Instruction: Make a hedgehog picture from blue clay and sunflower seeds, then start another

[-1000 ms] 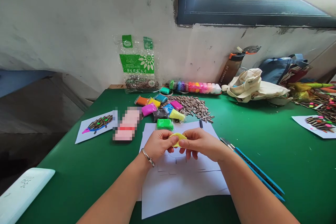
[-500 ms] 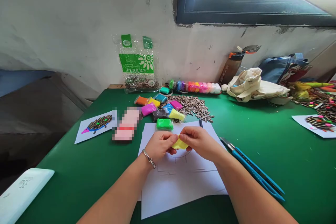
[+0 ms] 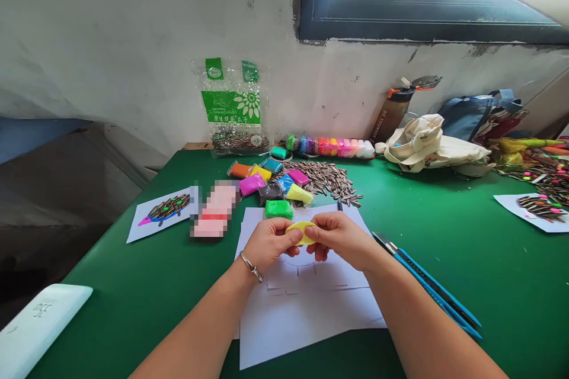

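My left hand and my right hand meet over a white sheet of paper with a faint pencil outline. Between their fingertips they pinch a flattened piece of yellow clay, held a little above the paper. A thin bracelet sits on my left wrist. Just beyond my hands lie small packets of coloured clay, the nearest a bright green one, and a heap of sunflower seeds.
Green table. Blue utility knife right of the paper. Hedgehog picture and a white device at left. Seed bag, a row of clay pots, bottle and cloth bag along the wall.
The hands kept working the yellow clay: half a second ago it hung lower and folded between the fingers, now it is raised and stretched flat again.
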Action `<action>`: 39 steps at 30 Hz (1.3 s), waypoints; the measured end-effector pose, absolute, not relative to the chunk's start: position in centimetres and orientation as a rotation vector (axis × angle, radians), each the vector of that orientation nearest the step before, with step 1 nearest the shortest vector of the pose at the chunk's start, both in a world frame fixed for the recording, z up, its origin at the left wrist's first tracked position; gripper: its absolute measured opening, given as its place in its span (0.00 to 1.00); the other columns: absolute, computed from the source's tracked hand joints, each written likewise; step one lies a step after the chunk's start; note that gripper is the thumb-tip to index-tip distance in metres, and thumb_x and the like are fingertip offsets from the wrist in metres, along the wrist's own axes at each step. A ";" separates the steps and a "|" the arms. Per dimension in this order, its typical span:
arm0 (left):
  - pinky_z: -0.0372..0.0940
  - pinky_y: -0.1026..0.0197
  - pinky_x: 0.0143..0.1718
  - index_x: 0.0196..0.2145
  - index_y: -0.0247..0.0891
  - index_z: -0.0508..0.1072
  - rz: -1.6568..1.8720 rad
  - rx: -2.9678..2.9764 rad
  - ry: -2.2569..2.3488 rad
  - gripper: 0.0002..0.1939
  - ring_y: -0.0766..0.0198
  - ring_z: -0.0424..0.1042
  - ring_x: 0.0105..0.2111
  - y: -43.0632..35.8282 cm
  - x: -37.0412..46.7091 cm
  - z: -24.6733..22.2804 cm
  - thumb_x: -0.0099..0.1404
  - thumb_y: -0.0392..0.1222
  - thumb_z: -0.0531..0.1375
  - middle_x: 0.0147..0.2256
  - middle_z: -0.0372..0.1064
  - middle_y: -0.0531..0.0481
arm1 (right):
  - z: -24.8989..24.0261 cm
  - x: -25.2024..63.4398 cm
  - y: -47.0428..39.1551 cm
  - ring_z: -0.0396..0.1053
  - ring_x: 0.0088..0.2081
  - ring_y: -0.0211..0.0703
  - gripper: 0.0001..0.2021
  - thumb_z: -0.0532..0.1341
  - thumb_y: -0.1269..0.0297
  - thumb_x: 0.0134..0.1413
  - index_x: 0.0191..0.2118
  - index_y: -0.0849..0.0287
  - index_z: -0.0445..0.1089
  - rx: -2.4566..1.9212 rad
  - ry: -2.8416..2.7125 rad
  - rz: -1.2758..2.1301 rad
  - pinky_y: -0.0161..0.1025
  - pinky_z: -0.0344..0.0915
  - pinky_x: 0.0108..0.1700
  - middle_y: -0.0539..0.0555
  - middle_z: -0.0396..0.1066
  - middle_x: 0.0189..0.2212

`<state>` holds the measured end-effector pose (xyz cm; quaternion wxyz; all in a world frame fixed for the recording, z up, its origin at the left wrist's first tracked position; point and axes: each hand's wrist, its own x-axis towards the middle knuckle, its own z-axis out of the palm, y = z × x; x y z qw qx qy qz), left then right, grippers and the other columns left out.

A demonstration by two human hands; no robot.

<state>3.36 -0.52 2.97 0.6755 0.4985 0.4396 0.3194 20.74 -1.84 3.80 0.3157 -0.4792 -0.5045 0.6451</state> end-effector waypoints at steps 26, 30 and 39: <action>0.63 0.66 0.21 0.26 0.31 0.72 0.697 1.157 1.028 0.22 0.68 0.69 0.18 -0.7 3.2 3.9 0.47 0.56 0.66 0.22 0.70 0.50 | 4.4 22.2 -1.8 0.72 0.26 0.39 0.26 0.63 0.51 0.46 0.49 0.59 0.65 -1.311 -1.413 1.761 0.35 0.68 0.27 0.52 0.71 0.27; 0.65 0.64 0.24 0.27 0.32 0.71 0.701 1.145 1.027 0.20 0.68 0.69 0.18 -0.7 3.2 3.7 0.49 0.55 0.66 0.20 0.68 0.53 | 4.3 22.1 -1.7 0.71 0.26 0.39 0.27 0.62 0.49 0.48 0.51 0.57 0.62 -1.307 -1.482 1.690 0.31 0.64 0.22 0.51 0.70 0.27; 0.64 0.65 0.21 0.25 0.32 0.71 0.660 1.158 1.002 0.21 0.68 0.69 0.17 -1.0 3.5 3.9 0.51 0.56 0.65 0.21 0.69 0.51 | 3.9 21.0 -1.8 0.68 0.24 0.36 0.20 0.60 0.47 0.48 0.30 0.63 0.68 -1.168 -1.465 1.673 0.34 0.65 0.26 0.51 0.69 0.24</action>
